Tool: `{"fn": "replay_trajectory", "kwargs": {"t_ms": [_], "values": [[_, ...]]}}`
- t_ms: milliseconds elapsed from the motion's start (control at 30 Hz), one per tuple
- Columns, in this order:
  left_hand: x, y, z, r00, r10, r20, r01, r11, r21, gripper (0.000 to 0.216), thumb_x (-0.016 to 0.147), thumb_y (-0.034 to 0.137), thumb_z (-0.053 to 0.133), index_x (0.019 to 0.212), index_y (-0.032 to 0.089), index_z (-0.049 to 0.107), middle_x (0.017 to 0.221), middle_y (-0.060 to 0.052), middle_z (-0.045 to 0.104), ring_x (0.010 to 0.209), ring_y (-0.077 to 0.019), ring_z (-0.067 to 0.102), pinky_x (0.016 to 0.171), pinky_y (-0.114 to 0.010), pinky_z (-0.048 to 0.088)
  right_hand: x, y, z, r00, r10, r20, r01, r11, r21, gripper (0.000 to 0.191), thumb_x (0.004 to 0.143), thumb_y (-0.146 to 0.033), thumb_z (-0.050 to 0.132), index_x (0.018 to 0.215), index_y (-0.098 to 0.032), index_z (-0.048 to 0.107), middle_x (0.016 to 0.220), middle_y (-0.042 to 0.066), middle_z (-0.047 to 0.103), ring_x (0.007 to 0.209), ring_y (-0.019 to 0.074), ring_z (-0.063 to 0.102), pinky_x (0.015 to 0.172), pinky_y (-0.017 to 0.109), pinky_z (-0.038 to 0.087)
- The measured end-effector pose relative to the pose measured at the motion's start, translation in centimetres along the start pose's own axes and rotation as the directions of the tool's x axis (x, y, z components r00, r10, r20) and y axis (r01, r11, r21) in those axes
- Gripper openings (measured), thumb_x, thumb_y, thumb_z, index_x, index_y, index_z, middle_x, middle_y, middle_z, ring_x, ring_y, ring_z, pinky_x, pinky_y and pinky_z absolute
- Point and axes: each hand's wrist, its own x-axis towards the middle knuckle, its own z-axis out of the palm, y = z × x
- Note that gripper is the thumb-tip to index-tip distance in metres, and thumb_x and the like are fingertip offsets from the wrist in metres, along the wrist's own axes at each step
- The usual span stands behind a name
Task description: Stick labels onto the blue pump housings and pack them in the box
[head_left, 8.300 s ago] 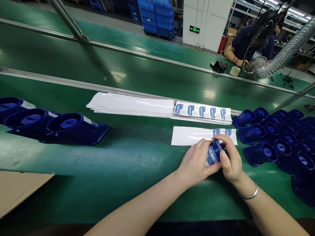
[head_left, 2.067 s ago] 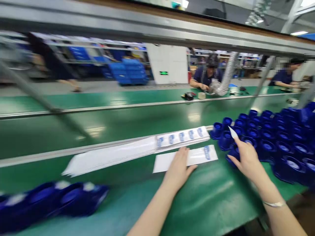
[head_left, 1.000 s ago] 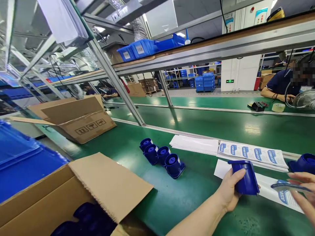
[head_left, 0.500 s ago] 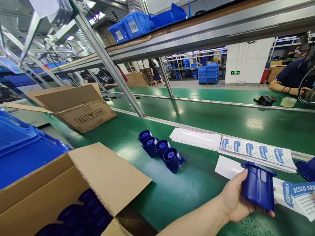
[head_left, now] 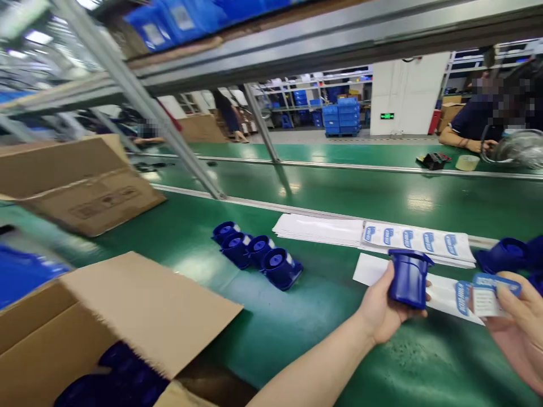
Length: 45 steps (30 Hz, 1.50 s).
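Note:
My left hand (head_left: 384, 308) is wrapped around a dark blue plastic housing (head_left: 409, 280), its wide flange facing up. To its right, my right hand (head_left: 524, 319) pinches a blue-and-white printed label (head_left: 487, 294), apart from the housing. Beneath both lies a white label strip (head_left: 443, 291) on the green bench (head_left: 331, 333). Behind it rests a stack of printed label sheets (head_left: 418, 240), beside a pile of blank white sheets (head_left: 322, 229). Several similar blue housings (head_left: 278, 265) stand grouped to the left, some with labels on their sides.
An open cardboard box (head_left: 156, 308) at the lower left holds several blue housings (head_left: 123, 373). Another carton (head_left: 93, 186) stands behind it. More blue housings (head_left: 504, 254) sit at the right edge. A metal shelf post (head_left: 148, 107) rises at the back; a person (head_left: 470, 121) works across the bench.
The view has swung to the right. My right hand with the label has come into view, closer to the housing, which my left hand still holds.

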Motion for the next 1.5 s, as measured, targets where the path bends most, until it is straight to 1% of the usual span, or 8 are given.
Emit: {"fn": "replay_trajectory", "kwargs": {"t_ms": [100,267,400,567,767,1000,1167,1500], "values": [[-0.4,0.5,0.5,0.998,0.026,-0.063,-0.024,0.999,0.036,0.056,0.095,0.057,0.052,0.114,0.009,0.071,0.106,-0.016,0.071,0.087,-0.0228,0.066,0.071,-0.034,0.056,-0.3,-0.6,1.3,0.996,0.085,0.04,-0.089,0.992,0.095,0.032,0.074,-0.036,0.085,0.098,-0.029,0.066,0.088,0.001,0.071,0.07,0.0157,0.065,0.058,0.025,0.053],[-0.6,0.6,0.0,0.991,0.084,-0.1,-0.07,0.988,0.135,0.039,0.083,0.041,0.077,0.113,0.018,0.072,0.111,-0.01,0.073,0.094,-0.0211,0.067,0.079,-0.032,0.057,-0.7,-1.1,2.4,0.994,0.062,0.093,-0.074,0.988,0.132,0.034,0.074,-0.025,0.088,0.099,-0.028,0.064,0.082,-0.003,0.067,0.072,0.0109,0.063,0.065,0.021,0.053],[-0.5,0.5,0.1,0.99,0.074,-0.116,-0.056,0.987,0.154,0.046,0.087,0.052,0.068,0.115,0.015,0.071,0.108,-0.012,0.074,0.096,-0.0243,0.069,0.082,-0.036,0.059,-1.0,-0.9,2.7,0.99,0.053,0.132,-0.072,0.988,0.138,0.033,0.076,-0.025,0.086,0.102,-0.025,0.065,0.086,-0.001,0.067,0.075,0.0117,0.063,0.069,0.023,0.053],[-0.4,0.9,1.0,0.993,0.022,-0.115,-0.008,0.992,0.126,0.046,0.095,0.05,0.056,0.118,0.013,0.07,0.113,-0.014,0.073,0.098,-0.0252,0.07,0.084,-0.038,0.06,-1.0,-0.8,3.0,0.987,0.05,0.154,-0.073,0.986,0.149,0.024,0.076,-0.025,0.086,0.087,-0.023,0.064,0.093,0.0,0.067,0.079,0.0127,0.062,0.067,0.022,0.051],[-0.5,0.8,0.9,0.991,0.032,-0.129,-0.012,0.988,0.154,0.041,0.093,0.05,0.06,0.114,0.017,0.071,0.107,-0.012,0.075,0.093,-0.0249,0.07,0.078,-0.04,0.061,-1.2,-0.9,3.6,0.981,0.067,0.183,-0.098,0.982,0.163,0.027,0.077,-0.027,0.085,0.088,-0.025,0.061,0.092,-0.001,0.066,0.074,0.0114,0.06,0.064,0.022,0.05],[-1.0,0.5,1.2,0.996,0.093,-0.001,-0.089,0.956,0.28,0.048,0.087,0.035,0.072,0.133,0.024,0.062,0.134,-0.009,0.066,0.127,-0.0298,0.056,0.103,-0.042,0.049,-1.5,-0.6,3.9,0.978,0.089,0.189,-0.113,0.987,0.118,0.031,0.075,-0.024,0.088,0.09,-0.024,0.061,0.08,-0.005,0.065,0.071,0.0084,0.058,0.069,0.019,0.049],[-1.1,0.0,1.4,0.993,0.116,-0.001,-0.108,0.927,0.36,0.054,0.084,0.035,0.075,0.135,0.024,0.057,0.139,-0.01,0.062,0.132,-0.0341,0.052,0.105,-0.046,0.046,-1.9,0.0,4.2,0.973,0.139,0.187,-0.159,0.983,0.095,0.032,0.074,-0.024,0.088,0.091,-0.024,0.061,0.09,-0.003,0.069,0.081,0.0104,0.063,0.078,0.022,0.052],[-1.2,-0.6,1.2,0.976,0.214,0.026,-0.203,0.866,0.457,0.054,0.089,0.037,0.069,0.139,0.025,0.053,0.152,-0.007,0.051,0.145,-0.0328,0.038,0.119,-0.045,0.031,-2.0,0.6,4.5,0.974,0.157,0.162,-0.163,0.986,0.021,0.032,0.074,-0.028,0.088,0.09,-0.023,0.061,0.082,-0.004,0.065,0.068,0.0099,0.056,0.06,0.022,0.048]]}}
